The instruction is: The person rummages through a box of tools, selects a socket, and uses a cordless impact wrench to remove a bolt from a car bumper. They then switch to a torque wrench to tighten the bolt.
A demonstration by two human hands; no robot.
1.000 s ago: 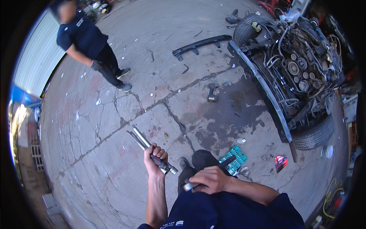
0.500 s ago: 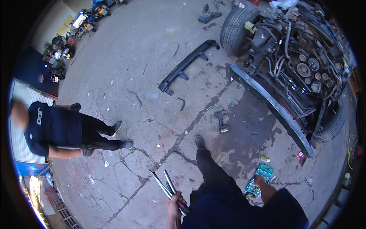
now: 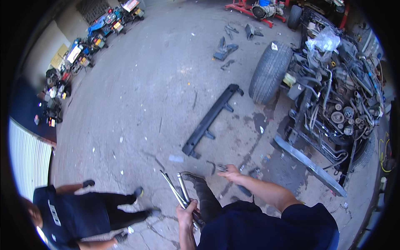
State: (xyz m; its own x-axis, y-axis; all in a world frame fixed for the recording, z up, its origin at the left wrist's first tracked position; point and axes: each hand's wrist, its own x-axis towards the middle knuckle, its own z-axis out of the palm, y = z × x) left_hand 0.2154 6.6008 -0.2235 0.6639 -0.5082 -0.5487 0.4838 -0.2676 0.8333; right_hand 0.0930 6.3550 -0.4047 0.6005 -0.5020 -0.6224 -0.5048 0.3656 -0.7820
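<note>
My left hand grips a bundle of long metal wrench-like bars, held upright at a slant in front of my body. My right hand, out to the right of the bars, is closed on a small metal tool, too small to identify exactly. Below that forearm a dark power drill lies on the concrete, partly hidden. Ahead of my hands is a long black bracketed bar on the ground.
A stripped vehicle chassis with a tire stands at right, a loose metal beam beside it. A co-worker stands at lower left. Motorbikes line the left wall, with red stands and loose parts farther back.
The view has turned toward the yard beyond, so the co-worker sits lower in it. My right hand has moved forward from my body, and I have stepped forward with the bars still held.
</note>
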